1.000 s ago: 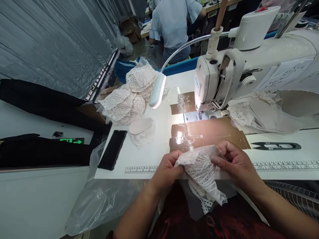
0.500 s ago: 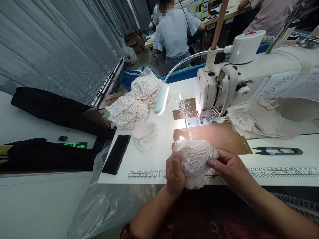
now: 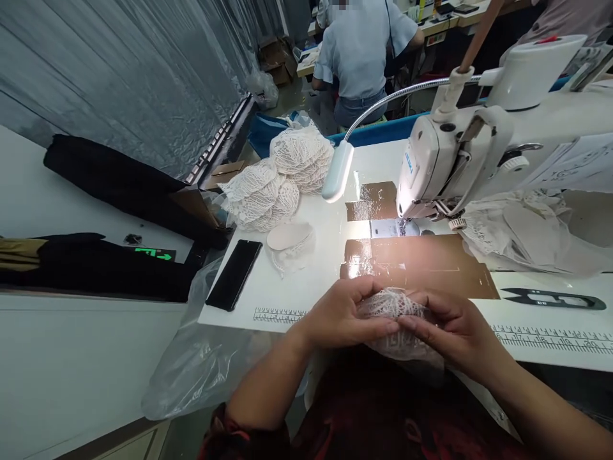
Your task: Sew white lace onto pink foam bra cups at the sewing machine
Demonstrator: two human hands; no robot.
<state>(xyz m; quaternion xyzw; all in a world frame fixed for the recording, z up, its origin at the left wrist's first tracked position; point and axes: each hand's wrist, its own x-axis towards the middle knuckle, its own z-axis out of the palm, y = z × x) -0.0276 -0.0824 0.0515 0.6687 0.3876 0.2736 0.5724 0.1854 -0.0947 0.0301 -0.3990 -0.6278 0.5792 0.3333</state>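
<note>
Between my hands is a piece of white lace fabric (image 3: 395, 305), bunched at the table's front edge, its sheer lower part hanging toward my lap. My left hand (image 3: 347, 313) closes on its left side, thumb along the near face. My right hand (image 3: 450, 322) pinches the right side, with the two thumb tips close together. Just beyond lies the brown taped sheet (image 3: 421, 255) on the sewing table, in front of the white sewing machine (image 3: 426, 160). The machine's lamp (image 3: 338, 172) hangs left of its head.
Stacked lace cups (image 3: 261, 195) sit at the table's left, near a single pale cup piece (image 3: 290, 236) and a black phone (image 3: 234, 275). Thread snips (image 3: 555, 298) lie at right, below more lace fabric (image 3: 531, 223). A co-worker (image 3: 359, 57) sits beyond the table.
My left hand has turned over the lace fabric, its thumb now meeting the right one. The fabric has come lower, nearer my body. The view has shifted slightly.
</note>
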